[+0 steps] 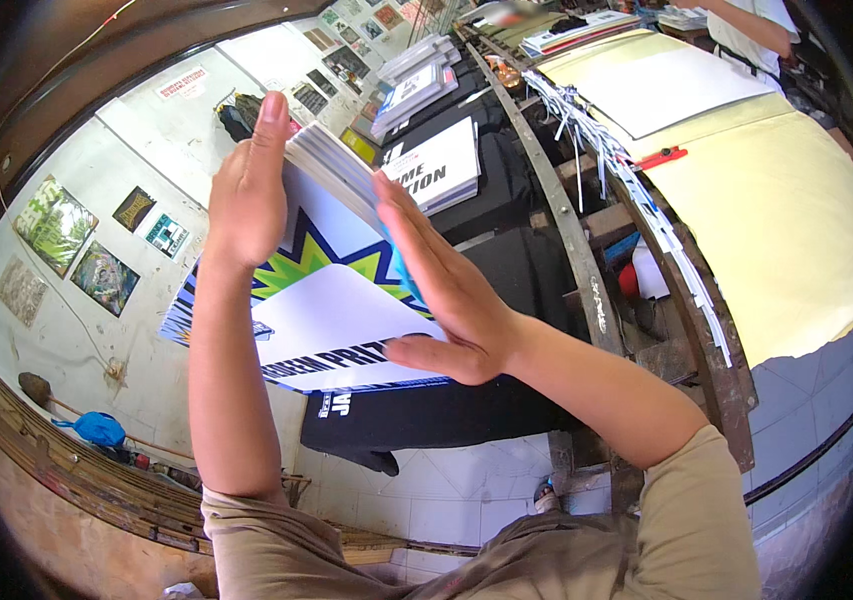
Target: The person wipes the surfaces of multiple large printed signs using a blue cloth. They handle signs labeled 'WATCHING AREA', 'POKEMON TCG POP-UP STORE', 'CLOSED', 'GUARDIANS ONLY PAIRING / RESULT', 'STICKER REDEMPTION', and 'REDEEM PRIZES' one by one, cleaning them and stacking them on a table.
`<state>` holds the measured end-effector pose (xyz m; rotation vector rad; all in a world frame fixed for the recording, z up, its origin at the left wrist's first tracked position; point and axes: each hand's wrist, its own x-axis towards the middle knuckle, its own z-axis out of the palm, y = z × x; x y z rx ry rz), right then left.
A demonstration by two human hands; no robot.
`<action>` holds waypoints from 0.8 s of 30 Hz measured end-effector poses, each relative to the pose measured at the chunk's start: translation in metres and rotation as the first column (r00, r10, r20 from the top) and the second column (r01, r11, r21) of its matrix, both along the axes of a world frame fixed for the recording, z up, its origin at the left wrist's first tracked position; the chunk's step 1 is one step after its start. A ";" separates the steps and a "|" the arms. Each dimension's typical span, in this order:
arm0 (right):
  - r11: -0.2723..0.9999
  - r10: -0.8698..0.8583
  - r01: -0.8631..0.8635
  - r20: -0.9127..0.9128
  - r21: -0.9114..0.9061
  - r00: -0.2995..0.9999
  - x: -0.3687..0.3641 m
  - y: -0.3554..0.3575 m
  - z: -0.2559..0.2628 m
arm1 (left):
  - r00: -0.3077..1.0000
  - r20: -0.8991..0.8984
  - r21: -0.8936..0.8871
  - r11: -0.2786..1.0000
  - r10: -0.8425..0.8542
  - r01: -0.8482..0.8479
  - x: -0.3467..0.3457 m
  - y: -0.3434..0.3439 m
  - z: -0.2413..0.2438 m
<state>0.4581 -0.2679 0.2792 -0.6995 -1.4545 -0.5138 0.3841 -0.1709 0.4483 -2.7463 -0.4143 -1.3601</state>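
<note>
A thick stack of printed boards [344, 315] stands tilted before me, its top sheet bearing bold lettering and a green and navy starburst. My left hand [250, 187] is flat against the stack's far left side, thumb up. Along the right edge lies my right hand [449, 292], its fingers straight and its thumb spread over the printed face. The palms face each other with the stack between them. Something light blue shows beside the right fingers. Beneath the boards is black printed cloth [426, 420]. Further back, a smaller stack of white printed boards [441, 165] rests on black cloth.
A metal-edged rail [557, 202] runs along the right of the black cloth. Beyond it are white paper strips [644, 195], a red cutter [661, 157] and a yellow-covered table [779, 247] with a white sheet [674, 82]. Another person [753, 34] stands at the far right.
</note>
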 end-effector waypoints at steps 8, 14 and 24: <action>0.912 0.358 -0.281 -0.247 0.299 0.900 -0.009 0.020 0.028 | 0.984 -0.174 -0.048 0.999 -0.026 0.018 -0.005 -0.020 0.005; 0.910 0.224 -0.098 -0.281 0.402 0.933 -0.012 0.029 0.069 | 0.984 -0.178 -0.015 1.000 -0.006 0.003 -0.008 -0.022 0.005; 0.919 -0.390 0.392 -0.194 -0.032 0.900 -0.020 0.020 -0.033 | 0.979 -0.197 0.149 0.988 0.058 -0.029 -0.003 -0.011 0.000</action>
